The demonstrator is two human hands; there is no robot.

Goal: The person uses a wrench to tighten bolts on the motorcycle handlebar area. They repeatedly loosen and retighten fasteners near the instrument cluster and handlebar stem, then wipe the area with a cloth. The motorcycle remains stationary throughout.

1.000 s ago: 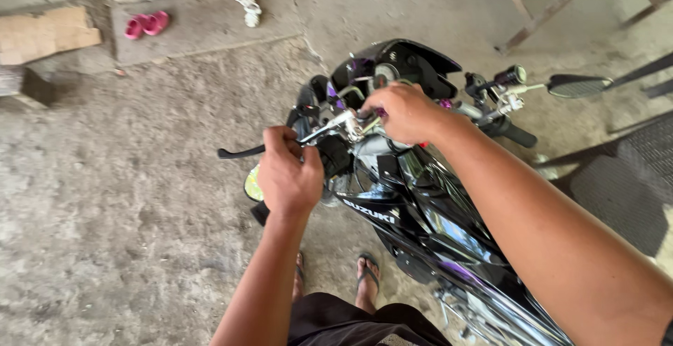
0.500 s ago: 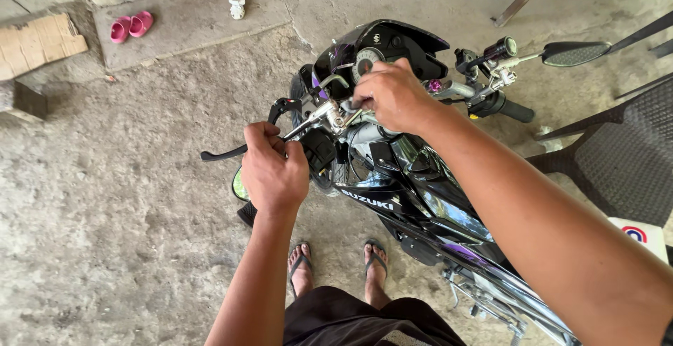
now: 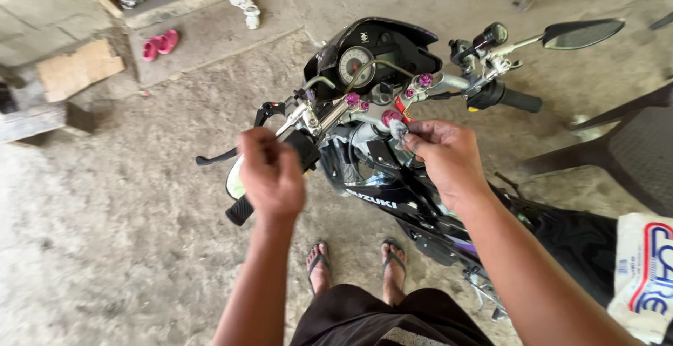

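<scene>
Pinching one small grey part (image 3: 397,129), right hand (image 3: 445,157); left hand (image 3: 272,174) seemingly empty, one motorcycle (image 3: 392,178).

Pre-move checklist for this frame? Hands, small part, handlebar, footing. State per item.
1. Right hand has the small grey part: ok, pinched at its fingertips beside the pink-capped bolt.
2. Left hand on the left grip: not ok, it is curled in front of the bar; contact cannot be seen.
3. What the left hand holds: cannot tell, its fingers hide it.
4. Handlebar in view: ok, clamp and purple bolts visible.
5. Motorcycle steady: cannot tell, no stand in view.
6. Footing: ok, both feet in sandals flat on the concrete floor.
</scene>
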